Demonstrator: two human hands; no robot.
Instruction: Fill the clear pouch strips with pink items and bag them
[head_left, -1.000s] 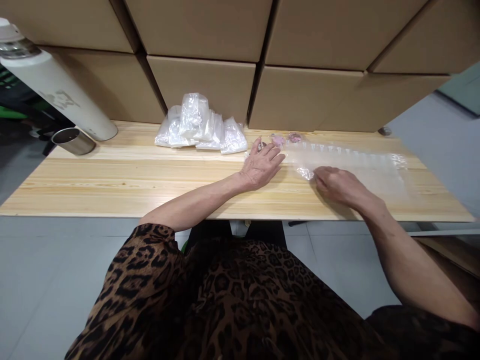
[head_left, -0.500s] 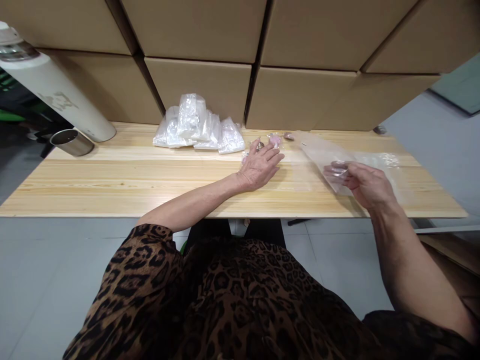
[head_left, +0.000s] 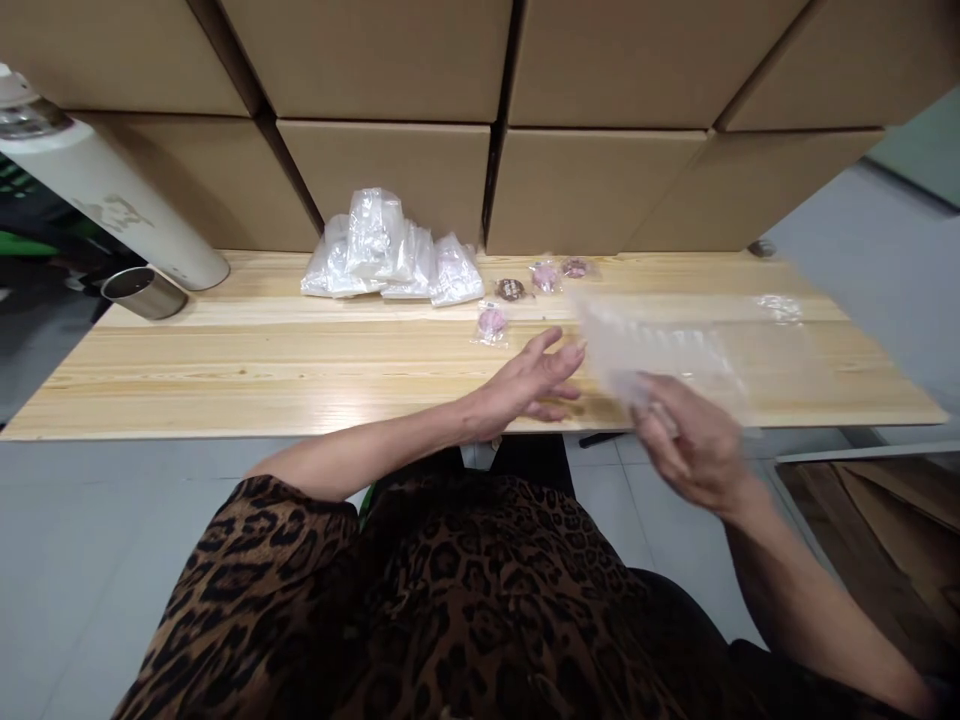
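My right hand (head_left: 686, 435) is closed on the near edge of a clear plastic bag (head_left: 645, 335), which is smeared by motion above the table. To the left of the bag, my left hand (head_left: 529, 385) is raised with its fingers spread and nothing in it. Beyond it on the table lie small clear-wrapped round items: a pink one (head_left: 492, 322) nearest, a brown one (head_left: 511, 289), another pink one (head_left: 545, 276) and a darker pinkish one (head_left: 574, 267). A further flat clear plastic bag (head_left: 787, 350) rests at the right of the table.
Stuffed clear plastic bags (head_left: 390, 255) are piled at the back of the wooden table (head_left: 247, 370). A metal cup (head_left: 145, 293) and a white cylinder (head_left: 135, 195) stand on the left. Stacked cardboard boxes (head_left: 390, 180) wall off the back. Flattened cardboard (head_left: 885, 530) lies at lower right.
My left hand has drawn back toward me from the wrapped items, uncovering them, and has turned sideways. My right hand has moved left and nearer with the plastic bag.
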